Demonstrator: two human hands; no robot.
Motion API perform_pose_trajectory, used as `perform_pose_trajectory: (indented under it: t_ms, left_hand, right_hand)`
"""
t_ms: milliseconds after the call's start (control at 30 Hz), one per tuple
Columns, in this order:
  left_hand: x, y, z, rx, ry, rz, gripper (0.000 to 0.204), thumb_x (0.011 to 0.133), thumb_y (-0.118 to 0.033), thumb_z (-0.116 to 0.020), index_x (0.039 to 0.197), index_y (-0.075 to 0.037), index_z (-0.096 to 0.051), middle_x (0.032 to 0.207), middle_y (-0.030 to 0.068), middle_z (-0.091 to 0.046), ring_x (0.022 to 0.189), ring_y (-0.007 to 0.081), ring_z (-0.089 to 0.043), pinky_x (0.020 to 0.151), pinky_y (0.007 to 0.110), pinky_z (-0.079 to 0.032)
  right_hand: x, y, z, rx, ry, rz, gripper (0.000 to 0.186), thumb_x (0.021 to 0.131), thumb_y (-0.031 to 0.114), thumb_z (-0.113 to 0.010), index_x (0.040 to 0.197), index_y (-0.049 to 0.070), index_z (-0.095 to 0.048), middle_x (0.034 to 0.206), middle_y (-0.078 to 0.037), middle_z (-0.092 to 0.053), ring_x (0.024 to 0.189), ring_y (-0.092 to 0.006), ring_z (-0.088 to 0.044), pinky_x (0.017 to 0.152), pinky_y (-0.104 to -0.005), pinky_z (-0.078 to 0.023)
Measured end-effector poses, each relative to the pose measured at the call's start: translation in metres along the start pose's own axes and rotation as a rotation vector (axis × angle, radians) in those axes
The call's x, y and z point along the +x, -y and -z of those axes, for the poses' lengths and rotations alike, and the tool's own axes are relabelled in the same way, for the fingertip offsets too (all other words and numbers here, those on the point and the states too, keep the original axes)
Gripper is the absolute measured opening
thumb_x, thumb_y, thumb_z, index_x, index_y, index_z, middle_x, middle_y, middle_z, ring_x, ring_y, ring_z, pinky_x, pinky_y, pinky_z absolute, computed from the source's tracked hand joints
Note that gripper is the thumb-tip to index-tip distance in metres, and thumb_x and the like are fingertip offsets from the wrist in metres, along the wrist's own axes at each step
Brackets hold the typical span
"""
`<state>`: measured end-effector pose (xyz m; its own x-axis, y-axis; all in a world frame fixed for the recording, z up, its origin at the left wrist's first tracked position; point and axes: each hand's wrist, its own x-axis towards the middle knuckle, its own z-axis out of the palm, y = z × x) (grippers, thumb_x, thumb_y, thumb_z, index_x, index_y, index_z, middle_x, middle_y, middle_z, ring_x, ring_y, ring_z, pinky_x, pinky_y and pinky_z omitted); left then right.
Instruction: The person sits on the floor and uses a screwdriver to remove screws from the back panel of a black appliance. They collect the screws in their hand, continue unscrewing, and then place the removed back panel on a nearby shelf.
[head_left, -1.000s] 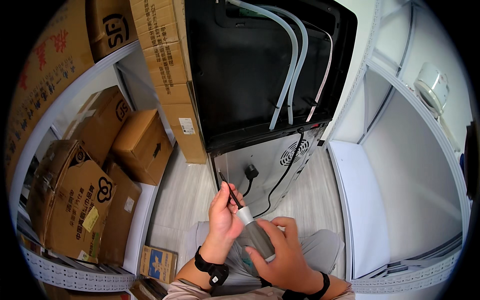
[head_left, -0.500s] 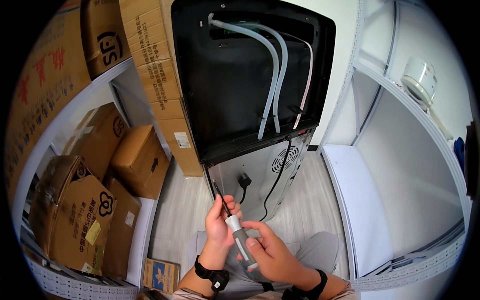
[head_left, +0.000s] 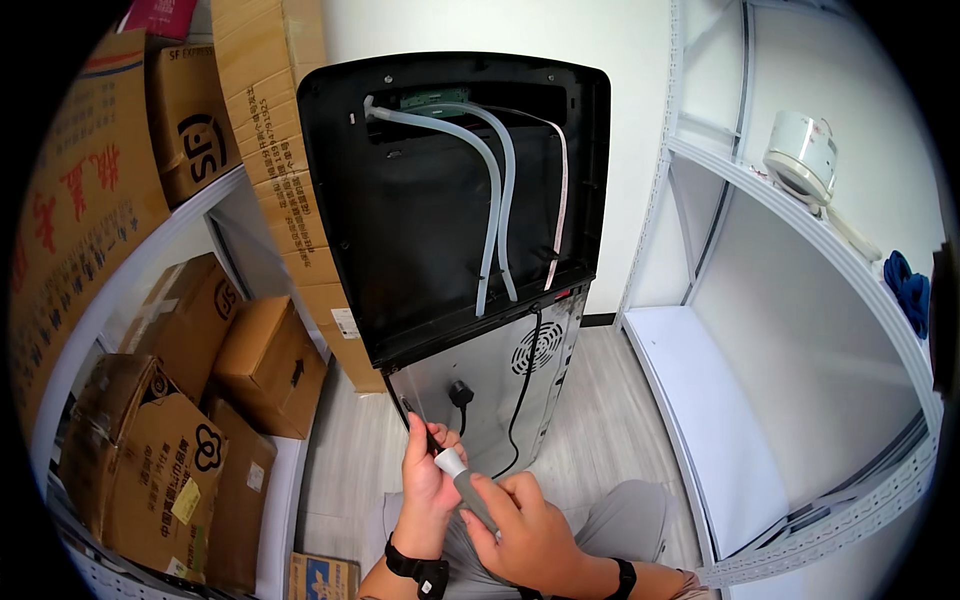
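Observation:
A screwdriver (head_left: 452, 462) with a grey handle, a pale collar and a dark shaft is between my two hands. The thumb and fingers of my left hand (head_left: 427, 492) are closed about its shaft, while my right hand (head_left: 530, 528) wraps the handle. Its tip points up and away, near the lower left edge of a tall appliance's metal back panel (head_left: 490, 385); whether it touches is not visible. Above that panel, the black upper back (head_left: 420, 210) carries two translucent hoses (head_left: 492, 190) and a thin pale line. A black plug (head_left: 460, 393) with a cord shows on the metal.
Cardboard boxes (head_left: 165, 480) fill the left shelf, and a tall flattened carton (head_left: 285, 200) stands beside the appliance. On the right are white metal shelves (head_left: 690, 390) bearing a white appliance (head_left: 803, 150) and a blue bundle (head_left: 905, 292). A small box (head_left: 323, 577) lies at lower left.
The view has shifted, so the appliance sits lower and further left. My right hand's fingers have curled more around the screwdriver's handle. The left hand keeps hold of the shaft.

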<state>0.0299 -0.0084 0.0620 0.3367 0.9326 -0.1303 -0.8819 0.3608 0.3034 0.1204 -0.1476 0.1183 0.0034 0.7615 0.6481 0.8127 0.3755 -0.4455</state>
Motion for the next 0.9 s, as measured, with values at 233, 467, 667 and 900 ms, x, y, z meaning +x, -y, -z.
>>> perform_pose_trajectory:
  t_ms: [233, 467, 667, 900]
  left_hand:
    - [-0.018, -0.003, 0.009, 0.066, 0.142, 0.046, 0.031, 0.101, -0.032, -0.047, 0.088, -0.008, -0.062, 0.067, -0.0001, -0.05, 0.058, 0.0122, -0.045, 0.053, 0.024, -0.037]
    - [-0.023, -0.003, 0.007, 0.104, 0.019, -0.012, 0.032, 0.098, -0.041, -0.054, 0.084, -0.013, -0.06, 0.066, 0.0011, -0.051, 0.054, 0.0112, -0.044, 0.05, 0.025, -0.038]
    - [-0.022, 0.004, -0.003, 0.019, -0.044, 0.027, 0.034, 0.094, -0.045, -0.059, 0.081, -0.014, -0.056, 0.064, -0.0002, -0.049, 0.054, 0.0104, -0.044, 0.048, 0.024, -0.036]
    - [-0.017, 0.001, 0.005, 0.029, -0.027, 0.016, 0.034, 0.096, -0.043, -0.057, 0.085, -0.011, -0.056, 0.067, -0.0003, -0.048, 0.056, 0.0103, -0.041, 0.051, 0.024, -0.034]
  right_hand:
    - [0.012, -0.009, 0.005, 0.172, 0.177, -0.276, 0.038, 0.089, 0.023, -0.06, 0.12, 0.002, -0.052, 0.068, -0.014, -0.06, 0.052, -0.033, -0.06, 0.051, -0.039, -0.05]
    - [0.019, -0.002, 0.013, 0.587, 0.371, -0.38, 0.046, 0.087, 0.026, -0.065, 0.124, 0.003, -0.051, 0.082, -0.016, -0.065, 0.064, -0.0298, -0.063, 0.057, -0.0395, -0.05]
    - [0.007, 0.009, 0.009, 0.066, 0.144, -0.027, 0.052, 0.075, 0.019, -0.075, 0.121, 0.003, -0.057, 0.093, -0.011, -0.055, 0.064, -0.0221, -0.058, 0.055, -0.0303, -0.048]
    - [0.003, 0.012, -0.003, 0.115, 0.113, -0.148, 0.04, 0.082, 0.012, -0.066, 0.119, 0.001, -0.055, 0.086, -0.011, -0.053, 0.06, -0.0204, -0.058, 0.051, -0.0289, -0.047]
